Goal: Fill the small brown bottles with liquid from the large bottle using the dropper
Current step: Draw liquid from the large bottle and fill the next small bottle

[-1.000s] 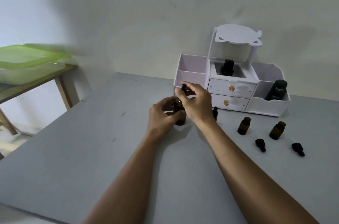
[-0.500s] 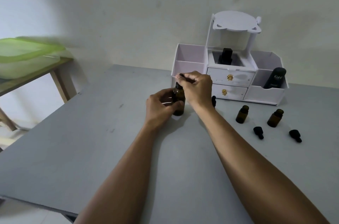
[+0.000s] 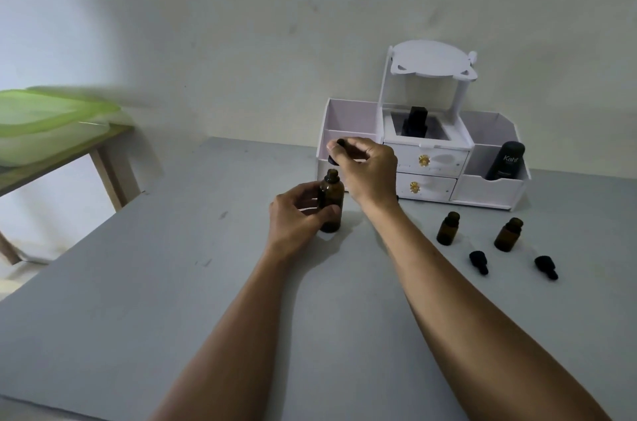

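A person's left hand (image 3: 298, 217) grips the large brown glass bottle (image 3: 330, 203) upright on the grey table (image 3: 172, 282) while the right hand (image 3: 368, 167) pinches its black dropper (image 3: 336, 153) just above the open neck; drips or tipping could spill liquid.

A single head-worn camera looked forward and down across the grey surface (image 3: 144, 282) toward the white organizer (image 3: 427, 158) against the wall, both forearms reaching in close from below.

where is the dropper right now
In the head view, the dropper is pinched in the right hand, lifted just above the open neck of the large bottle, in front of the white organizer.
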